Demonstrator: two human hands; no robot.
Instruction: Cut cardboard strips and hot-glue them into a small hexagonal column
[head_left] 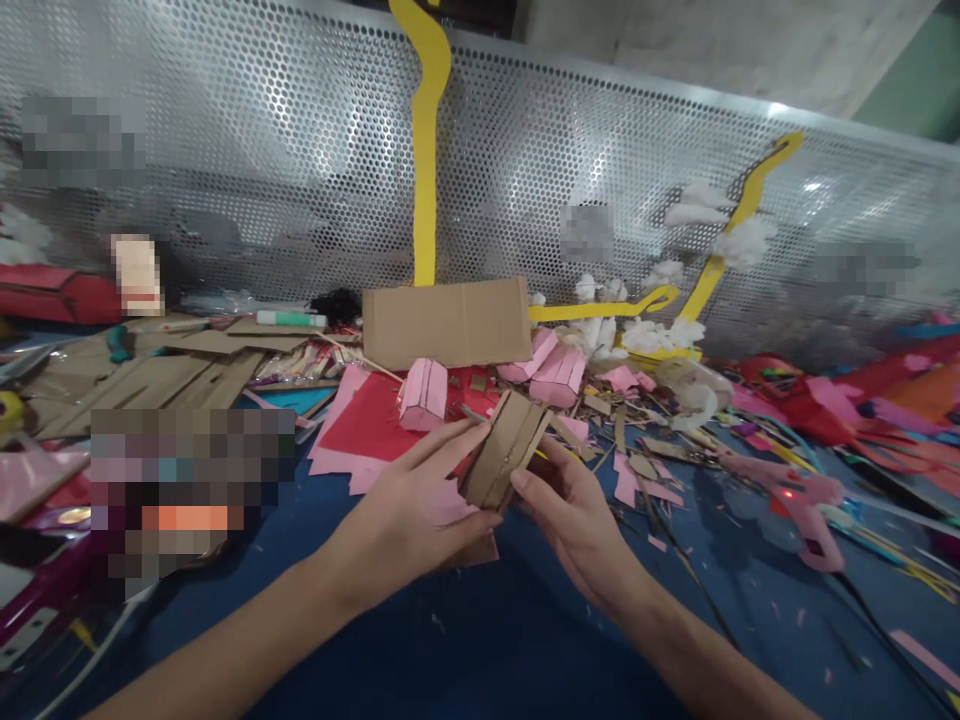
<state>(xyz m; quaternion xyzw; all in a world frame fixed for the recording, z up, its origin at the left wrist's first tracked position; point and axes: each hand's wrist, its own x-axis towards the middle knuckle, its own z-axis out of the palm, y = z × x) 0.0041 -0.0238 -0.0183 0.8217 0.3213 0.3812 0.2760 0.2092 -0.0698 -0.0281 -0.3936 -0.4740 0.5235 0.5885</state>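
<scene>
A small brown cardboard box (pixel 504 452), tilted, is held between my two hands above the blue table (pixel 480 640). My left hand (pixel 420 510) grips its left side, fingers along the far edge and thumb under the near corner. My right hand (pixel 566 510) closes on the right side, thumb on the near face and the other fingers partly hidden behind. Just beyond stands a pink paper-covered box (pixel 424 394) with dark lines. Red paper (pixel 367 415) lies on pink sheets to the left of it.
A pink hot glue gun (pixel 799 500) with a lit red light lies at right, its cord trailing forward. Cardboard strips (pixel 172 375) and a glue stick (pixel 291 319) are at left. Yellow cut-outs (pixel 425 180) and white fluff (pixel 742 243) stand before a perforated metal panel (pixel 315 150).
</scene>
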